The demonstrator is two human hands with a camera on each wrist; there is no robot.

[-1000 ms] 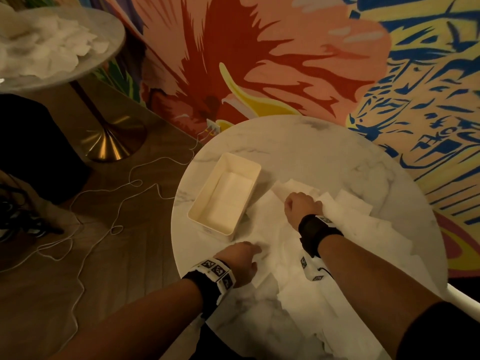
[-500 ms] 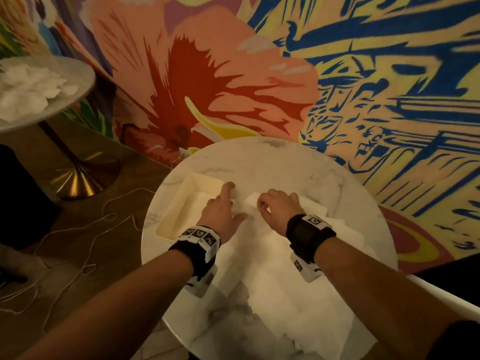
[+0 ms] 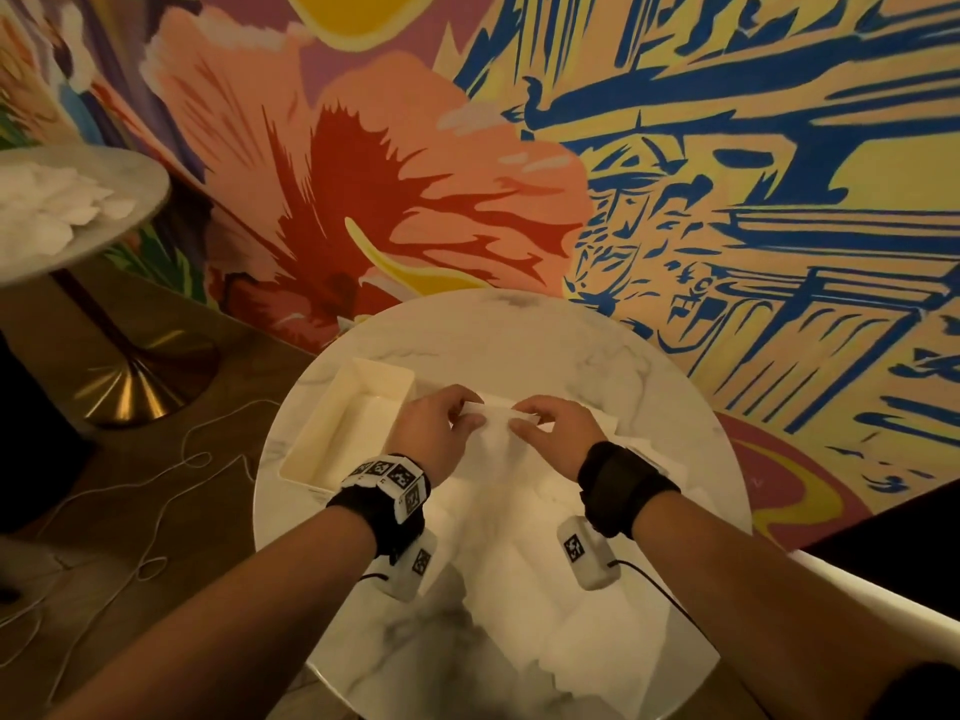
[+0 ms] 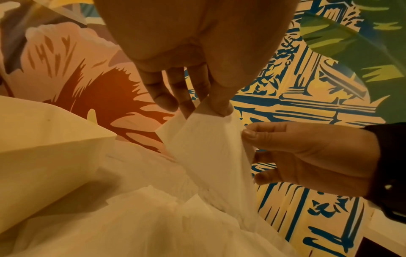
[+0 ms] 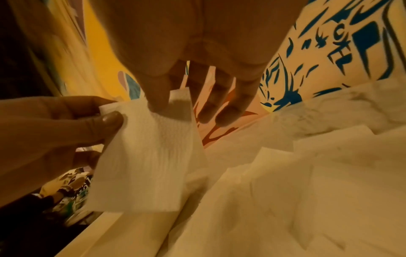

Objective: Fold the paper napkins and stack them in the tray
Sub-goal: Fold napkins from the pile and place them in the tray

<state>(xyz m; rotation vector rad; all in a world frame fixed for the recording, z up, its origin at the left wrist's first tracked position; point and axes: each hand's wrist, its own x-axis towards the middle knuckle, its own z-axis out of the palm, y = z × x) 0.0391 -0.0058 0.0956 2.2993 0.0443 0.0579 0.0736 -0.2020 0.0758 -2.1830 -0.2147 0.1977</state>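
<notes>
I have both hands up over the far middle of the round white marble table (image 3: pixel 545 345), sharing one white embossed paper napkin (image 3: pixel 493 423). My left hand (image 3: pixel 434 433) pinches the napkin's top left corner between thumb and fingertips; in the left wrist view the thumb and index finger close on the paper's upper edge while the remaining fingers (image 4: pixel 162 97) hang curled just beside it, off the paper. My right hand (image 3: pixel 558 428) pinches the top right corner the same way: in the right wrist view the thumb presses the paper from the front, with the other fingers (image 5: pixel 226 114) loosely curved behind and beside it. The napkin hangs from the two pinches, lifted off the table, its lower part draping down toward the heap beneath.

That heap is a spread of loose white paper napkins (image 3: pixel 519 563) covering the middle and near part of the table, overlapping and rumpled. The cream rectangular plastic tray (image 3: pixel 332 423) sits at the table's left edge, just beside my left hand; a pale sheet seems to lie flat in its bottom, though I cannot tell for certain.

A second round table (image 3: pixel 130 189) stands off to the far left, carrying a pile of white tissue (image 3: pixel 47 205).
</notes>
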